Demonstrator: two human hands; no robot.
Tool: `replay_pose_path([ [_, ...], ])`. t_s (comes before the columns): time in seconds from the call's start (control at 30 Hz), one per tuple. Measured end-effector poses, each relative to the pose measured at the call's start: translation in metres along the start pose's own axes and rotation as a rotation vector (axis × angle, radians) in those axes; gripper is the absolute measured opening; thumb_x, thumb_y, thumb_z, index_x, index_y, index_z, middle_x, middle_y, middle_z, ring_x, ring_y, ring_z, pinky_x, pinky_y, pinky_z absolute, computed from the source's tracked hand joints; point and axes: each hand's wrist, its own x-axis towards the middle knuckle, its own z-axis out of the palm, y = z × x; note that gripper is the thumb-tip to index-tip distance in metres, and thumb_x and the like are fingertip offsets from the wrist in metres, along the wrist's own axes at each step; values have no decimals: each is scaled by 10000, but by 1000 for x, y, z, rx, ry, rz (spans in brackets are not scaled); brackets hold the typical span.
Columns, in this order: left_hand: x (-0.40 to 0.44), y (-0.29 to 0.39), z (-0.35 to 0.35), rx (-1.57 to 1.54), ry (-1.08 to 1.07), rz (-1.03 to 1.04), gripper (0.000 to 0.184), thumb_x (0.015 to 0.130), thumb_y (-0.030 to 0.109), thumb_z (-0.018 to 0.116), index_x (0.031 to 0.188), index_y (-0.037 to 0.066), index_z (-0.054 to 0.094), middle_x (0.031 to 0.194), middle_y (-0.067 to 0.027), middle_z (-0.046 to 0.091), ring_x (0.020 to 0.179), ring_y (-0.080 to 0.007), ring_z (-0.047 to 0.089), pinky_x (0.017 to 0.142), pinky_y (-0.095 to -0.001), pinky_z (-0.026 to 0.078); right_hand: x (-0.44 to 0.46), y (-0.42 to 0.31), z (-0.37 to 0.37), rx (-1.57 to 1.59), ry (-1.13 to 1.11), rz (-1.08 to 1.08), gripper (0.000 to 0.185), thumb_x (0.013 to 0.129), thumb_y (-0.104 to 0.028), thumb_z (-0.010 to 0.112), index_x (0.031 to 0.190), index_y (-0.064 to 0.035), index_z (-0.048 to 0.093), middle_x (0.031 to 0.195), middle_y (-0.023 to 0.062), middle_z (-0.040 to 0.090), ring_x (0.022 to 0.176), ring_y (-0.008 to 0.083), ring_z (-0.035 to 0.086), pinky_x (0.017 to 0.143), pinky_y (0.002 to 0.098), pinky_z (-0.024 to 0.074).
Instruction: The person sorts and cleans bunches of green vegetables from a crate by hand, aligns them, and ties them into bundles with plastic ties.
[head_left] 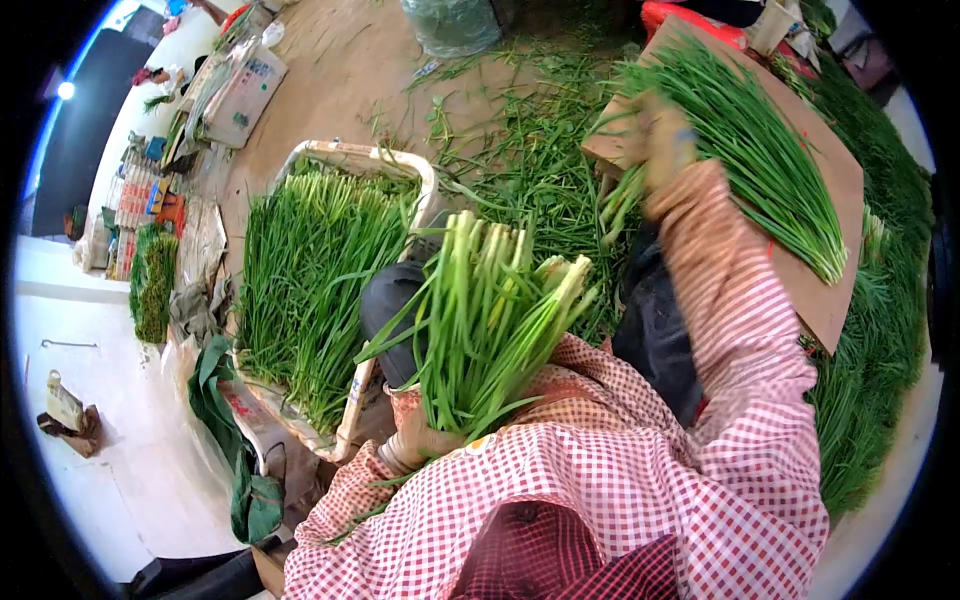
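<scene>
A thick bunch of garlic chives (pixel 480 320) stands against my lap, pale cut stems up and green leaves down. Closed round its lower, leafy part is my left hand (pixel 425 442), its fingers partly hidden by leaves and sleeve. My right hand (pixel 665 145), in a light glove and blurred by motion, is at the left edge of a brown board (pixel 835 190). A small bundle of chive stems (pixel 624 203) sticks out below that hand, which seems closed on it. More long chives (pixel 750 140) lie across the board.
To the left, a white-rimmed crate (pixel 355 400) holds upright chives (pixel 310 270). Loose trimmings (pixel 540 150) litter the floor ahead. A large heap of greens (pixel 875 400) runs along the right. A plastic-wrapped tub (pixel 450 25) and stacked boxes (pixel 240 95) stand farther off.
</scene>
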Motion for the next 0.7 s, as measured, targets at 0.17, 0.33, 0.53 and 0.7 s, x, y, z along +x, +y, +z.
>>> replay_pose_path([
  [0.17,15,28,12,405,-39,-76,483,733,236,781,1144,44,617,1088,-92,662,942,-202,629,812,-332,512,17,-15,-19,-825,-702,-144,596,820,-368,685,1262,-48,446,1057,154,628,978,300,608,869,417,504],
  [0.33,16,13,6,374,-26,-63,536,715,251,797,1167,49,591,1083,-85,654,957,-199,617,838,-342,503,-88,38,20,-1511,-1025,-177,1070,656,-420,783,1464,-79,170,1193,273,565,1087,369,573,929,413,454],
  [0.53,2,-51,-8,-194,62,-203,643,683,248,826,1222,58,532,1127,-76,626,1010,-213,595,883,-360,487,-81,96,2,-1133,-983,-316,900,726,-267,633,1462,-62,156,1110,246,597,996,361,604,858,382,469],
  [0.7,4,-34,-9,333,32,-74,700,647,246,853,1235,62,520,1168,-83,608,1037,-218,590,907,-362,479,-48,170,-5,-1141,-791,-882,603,875,-38,486,1432,-53,255,1003,142,613,796,297,604,754,340,492],
])
